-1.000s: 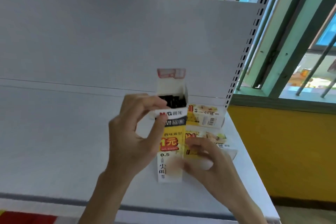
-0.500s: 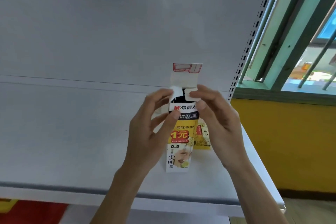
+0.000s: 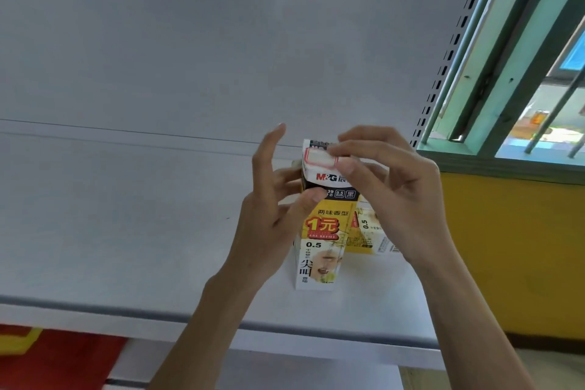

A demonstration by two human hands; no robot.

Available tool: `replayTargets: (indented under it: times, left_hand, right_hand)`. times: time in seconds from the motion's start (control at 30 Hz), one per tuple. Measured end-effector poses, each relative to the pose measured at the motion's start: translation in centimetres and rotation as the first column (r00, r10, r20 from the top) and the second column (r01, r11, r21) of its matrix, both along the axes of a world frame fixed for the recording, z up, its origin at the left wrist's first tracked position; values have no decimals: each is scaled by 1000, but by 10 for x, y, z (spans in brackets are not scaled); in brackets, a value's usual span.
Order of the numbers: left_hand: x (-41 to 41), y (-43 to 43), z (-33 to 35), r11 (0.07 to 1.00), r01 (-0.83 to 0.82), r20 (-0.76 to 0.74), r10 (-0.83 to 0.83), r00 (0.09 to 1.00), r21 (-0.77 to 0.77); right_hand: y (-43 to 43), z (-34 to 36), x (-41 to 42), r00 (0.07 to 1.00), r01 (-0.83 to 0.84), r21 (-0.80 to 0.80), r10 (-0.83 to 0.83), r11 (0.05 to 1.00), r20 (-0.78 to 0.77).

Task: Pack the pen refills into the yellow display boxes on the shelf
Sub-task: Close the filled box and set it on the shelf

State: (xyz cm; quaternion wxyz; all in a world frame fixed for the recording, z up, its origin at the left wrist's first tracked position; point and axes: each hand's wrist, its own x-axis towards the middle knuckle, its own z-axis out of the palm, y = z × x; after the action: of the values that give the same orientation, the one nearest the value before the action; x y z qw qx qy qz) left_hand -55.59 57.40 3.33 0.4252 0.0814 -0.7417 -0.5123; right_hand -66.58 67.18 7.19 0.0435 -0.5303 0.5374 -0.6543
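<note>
A tall yellow and white display box [image 3: 319, 241] of pen refills stands upright on the white shelf [image 3: 126, 231]. My left hand [image 3: 272, 218] holds its upper left side, thumb on the front and index finger raised. My right hand [image 3: 389, 196] presses the box's top flap [image 3: 318, 159] down over the opening with its fingertips. The refills inside are hidden by the flap. A second yellow box [image 3: 368, 233] lies flat just behind and to the right, partly covered by my right hand.
The shelf's white back panel [image 3: 221, 57] rises behind the boxes, with a perforated upright [image 3: 443, 73] at its right end. A yellow wall [image 3: 512, 247] and barred window [image 3: 544, 104] are to the right. A red and yellow surface [image 3: 47, 358] shows below the shelf's front edge.
The box's top flap stood open and upright; my right hand has come up from the lying box and folded the flap down over the opening. My left hand stays on the box.
</note>
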Motion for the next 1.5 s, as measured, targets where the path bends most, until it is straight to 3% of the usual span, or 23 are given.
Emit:
replayTargets:
  times: [0.2,0.4,0.67,0.8,0.93,1.07,1.13,1.2,1.3,1.4,1.5]
  left_hand:
    - [0,-2,2,999,-18,62,21,998,-51]
    - [0,-1,2,999,-16,73,19,997,-51]
    - [4,2,3,997,-26,69,31,997,-78]
    - [3,5,2,989,-59,39,65,997,-135]
    - [3,6,1,987,-79,6,80,997,-143]
    - [2,8,3,986,-97,-26,94,995,-139]
    - [4,8,1,985,-147,-64,142,988,-88]
    - [10,7,1,977,-191,-121,202,972,96]
    - [13,6,-8,887,-163,-160,253,954,433]
    - [18,8,-31,811,-243,13,279,960,532]
    - [25,2,-50,869,-449,378,351,857,209]
  right_hand:
    - [-2,8,-1,995,84,15,-83,996,-62]
    - [-2,4,-4,892,270,-89,-284,959,-353]
    - [2,3,-2,855,216,-58,-218,975,-471]
    - [2,0,-1,771,254,-62,-241,965,-590]
    - [3,-4,3,817,221,-33,-203,975,-539]
    - [3,-15,5,942,142,2,-134,990,-309]
    - [6,-35,8,966,183,48,-171,982,-195]
    - [16,-60,11,957,275,184,-251,944,-144]
    - [33,-86,11,909,395,306,-320,866,-267]
    - [47,-90,2,854,486,398,-326,778,-404]
    - [65,-91,-12,880,447,512,-258,733,-399]
